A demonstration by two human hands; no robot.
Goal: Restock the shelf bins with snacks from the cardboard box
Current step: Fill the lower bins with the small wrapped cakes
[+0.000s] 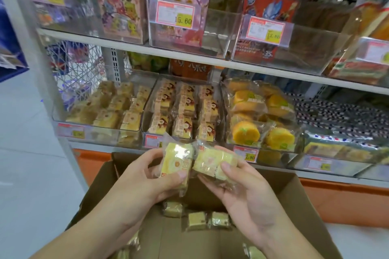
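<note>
While both hands hover above the open cardboard box point(210, 237), each has its own wrapped yellow cake: the left hand point(147, 176) curls its fingers and thumb around the left cake point(179, 160), held upright with its printed face toward the camera, and the right hand point(242, 191) pinches the right cake point(212, 163) lying on its side, thumb on top. The two packets touch at the middle, probably so they can be squared up and read before going in together. They sit just in front of the lower shelf's clear bins, and the left bin point(96, 130) holds pale square cakes that look like the closest match, so that seems the likely destination, though blur makes it uncertain. The middle bin point(181, 109) is packed in neat rows, labels forward, which suggests why orientation matters. A few loose cakes point(197, 218) lie on the box floor, so restocking appears far from finished.
</note>
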